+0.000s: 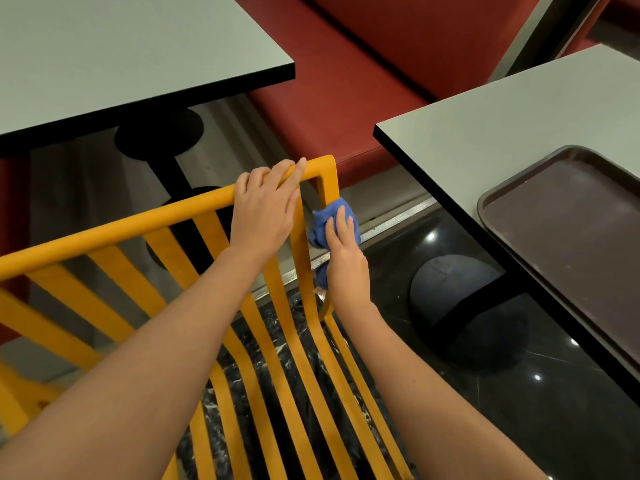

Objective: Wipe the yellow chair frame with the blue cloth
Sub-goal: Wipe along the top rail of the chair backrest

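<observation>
Two hands on the job; far left a grey table (104,46) over a black pedestal, then the yellow chair frame (104,233) running diagonally with its slats dropping toward the camera; left hand (265,209) curled over the top rail near the corner, fingers wrapped round it, steadying the chair; just right of it the corner upright, and on that upright the blue cloth (323,223), bunched, with a tail hanging below the palm; right hand (346,258) grips the cloth and presses it against the upright's outer side, fingers over the wad; so cloth sits between palm and frame, below the corner and just beside the left hand; right again a second grey table (502,133) carrying a dark tray (568,216); red bench behind. Risks, my guess: the loose tail may snag between slats or slip out of the grip on a long stroke; the chair may tip if the left hand lets go; the bunched wad probably misses the upright's inner face.
</observation>
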The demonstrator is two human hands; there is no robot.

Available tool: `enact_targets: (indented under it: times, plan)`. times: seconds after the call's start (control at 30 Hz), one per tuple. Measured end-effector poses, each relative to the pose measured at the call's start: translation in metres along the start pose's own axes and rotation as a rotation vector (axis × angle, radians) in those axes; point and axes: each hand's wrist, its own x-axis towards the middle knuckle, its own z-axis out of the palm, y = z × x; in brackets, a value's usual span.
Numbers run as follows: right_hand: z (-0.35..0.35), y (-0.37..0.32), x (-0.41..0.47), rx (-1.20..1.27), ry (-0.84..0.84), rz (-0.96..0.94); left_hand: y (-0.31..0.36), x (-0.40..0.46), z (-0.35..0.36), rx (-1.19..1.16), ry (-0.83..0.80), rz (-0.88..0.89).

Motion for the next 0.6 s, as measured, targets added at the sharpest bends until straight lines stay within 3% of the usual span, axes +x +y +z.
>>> enact_targets:
  times: [0.2, 0.47, 0.6]
  plan:
    - [0.008, 0.026, -0.032, -0.13, -0.177, 0.032, 0.002, 0.0, 0.0, -0.025, 0.003, -0.014]
    - [0.014, 0.014, -0.012, 0.006, -0.051, 0.054, 0.001, 0.0, 0.001, -0.027, 0.007, -0.02]
    - [0.017, 0.033, -0.034, -0.132, -0.224, 0.069, 0.002, 0.0, 0.0, -0.03, 0.001, -0.028]
